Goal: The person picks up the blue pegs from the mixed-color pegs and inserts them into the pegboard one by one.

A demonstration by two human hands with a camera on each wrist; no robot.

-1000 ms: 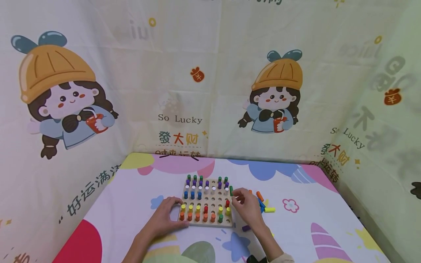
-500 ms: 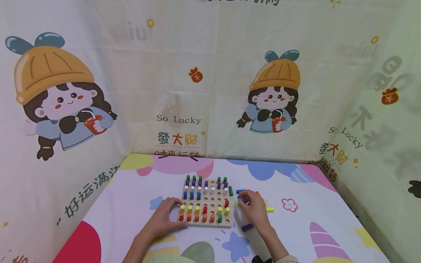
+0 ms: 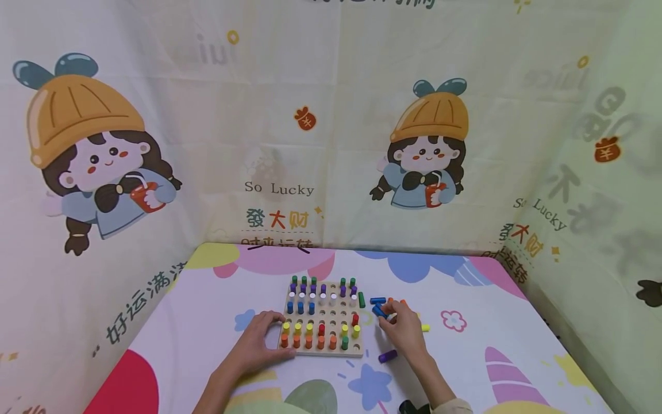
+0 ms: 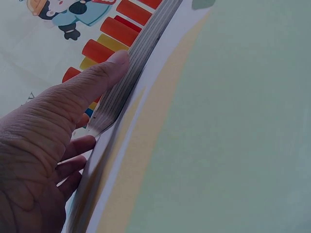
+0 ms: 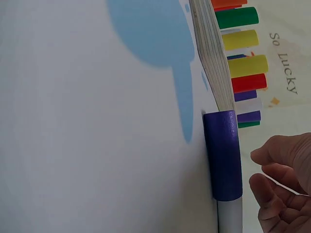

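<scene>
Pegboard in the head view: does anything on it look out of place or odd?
Yes, two colours break the rows on the pegboard: a red peg stands among the yellow pegs, and a green peg shares the nearest row with orange pegs. I see no damage.

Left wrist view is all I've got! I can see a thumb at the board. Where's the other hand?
Observer: The right hand is to the right of the board, fingertips by a blue peg; I can't tell if it's gripped.
Operator: Is the row nearest the person all orange?
Observer: No, a green peg stands just past five orange pegs.
Operator: Are any pegs lying down?
Observer: Yes, a purple peg lies off the board's right side.
</scene>
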